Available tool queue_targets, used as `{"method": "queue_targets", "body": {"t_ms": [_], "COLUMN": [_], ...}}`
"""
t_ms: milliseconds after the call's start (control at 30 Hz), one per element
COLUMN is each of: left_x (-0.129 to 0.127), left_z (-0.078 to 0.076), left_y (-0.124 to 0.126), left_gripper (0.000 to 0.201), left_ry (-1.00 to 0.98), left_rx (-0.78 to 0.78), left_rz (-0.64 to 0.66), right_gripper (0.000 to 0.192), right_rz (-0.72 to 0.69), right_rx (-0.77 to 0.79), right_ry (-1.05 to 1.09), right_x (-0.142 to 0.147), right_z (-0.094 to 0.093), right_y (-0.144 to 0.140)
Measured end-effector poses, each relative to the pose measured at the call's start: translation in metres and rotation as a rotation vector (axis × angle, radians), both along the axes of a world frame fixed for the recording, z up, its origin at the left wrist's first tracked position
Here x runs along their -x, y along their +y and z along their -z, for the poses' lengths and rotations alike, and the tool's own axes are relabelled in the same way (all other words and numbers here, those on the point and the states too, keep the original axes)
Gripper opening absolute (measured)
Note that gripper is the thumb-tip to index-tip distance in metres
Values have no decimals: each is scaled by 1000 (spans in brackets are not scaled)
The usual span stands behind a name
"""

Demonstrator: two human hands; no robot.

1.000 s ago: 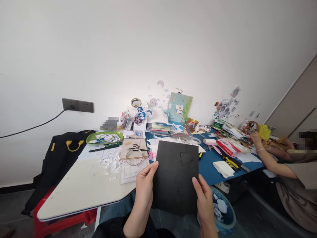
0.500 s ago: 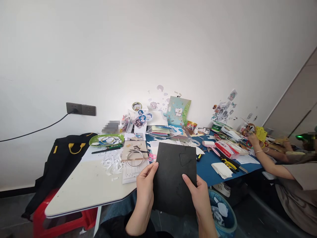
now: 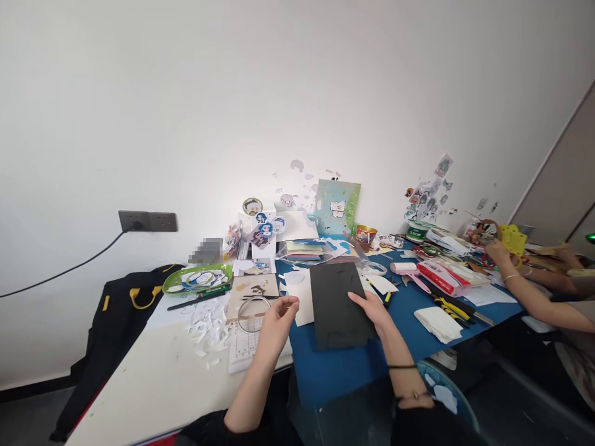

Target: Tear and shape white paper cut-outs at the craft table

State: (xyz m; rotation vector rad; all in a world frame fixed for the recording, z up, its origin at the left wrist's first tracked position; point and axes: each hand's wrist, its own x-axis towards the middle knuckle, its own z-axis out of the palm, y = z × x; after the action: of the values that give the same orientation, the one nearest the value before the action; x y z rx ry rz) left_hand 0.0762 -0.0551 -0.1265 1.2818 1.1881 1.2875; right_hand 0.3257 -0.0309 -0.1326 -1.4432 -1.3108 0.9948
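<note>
Resting flat on the blue mat (image 3: 353, 365), the black sheet (image 3: 338, 302) lies under the right hand (image 3: 374, 311), whose palm and fingers press on its right edge, not clamped round it. Left hand (image 3: 277, 321) hovers just left of the sheet, fingers loosely curled, thumb and forefinger apart, gripping nothing; it sits above the wire ring (image 3: 253, 313) and a grid paper (image 3: 248, 342). Whether it touches the ring cannot be told.

Left of the sheet: a white paper piece (image 3: 303, 303) touching its left edge, a tan board (image 3: 252, 288) under the ring, white paper scraps (image 3: 207, 322), a green tray (image 3: 197, 278) with cut bits in it, a black pen (image 3: 191, 301) just before the tray, a black bag (image 3: 125, 303) at the far left. A wall socket (image 3: 147, 220) with a cable is above the bag.

Behind the sheet: a stack of coloured papers (image 3: 304, 249), a cat card (image 3: 337, 209) leaning on the wall, sticker cutouts (image 3: 264, 226), a small tin (image 3: 365, 234).

Right of the sheet: a pink lint roller (image 3: 405, 269), a red-white pack (image 3: 441, 278), folded tissue (image 3: 437, 323), a yellow-black knife (image 3: 450, 308). Far right, another person's hands (image 3: 499, 253) hold a yellow foam piece (image 3: 513, 238). Below the sheet, off the mat edge, a blue bin (image 3: 447, 399) with white scraps.
</note>
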Motion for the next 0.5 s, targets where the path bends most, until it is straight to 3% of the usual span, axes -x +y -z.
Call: {"method": "queue_targets", "body": {"t_ms": [100,200,367,500], "left_x": [-3,-16,-41,-52], "left_z": [-4,-3,8,16], "left_y": [9,11,12,15], "left_gripper": [23,18,29,31], "left_ry": [206,424,774,999], "left_rx": [-40,-90,-206,-248], "left_rz": [69,102,109,129], "right_gripper": [37,31,45,34], "right_rz": [-80,-48,189,103], "right_rx": [52,61,-36,-168], "right_ry": [-103,-304,-715,-918], "right_x": [2,9,24,38], "right_z": [1,6,12,12], "right_y": [37,58,56,44]}}
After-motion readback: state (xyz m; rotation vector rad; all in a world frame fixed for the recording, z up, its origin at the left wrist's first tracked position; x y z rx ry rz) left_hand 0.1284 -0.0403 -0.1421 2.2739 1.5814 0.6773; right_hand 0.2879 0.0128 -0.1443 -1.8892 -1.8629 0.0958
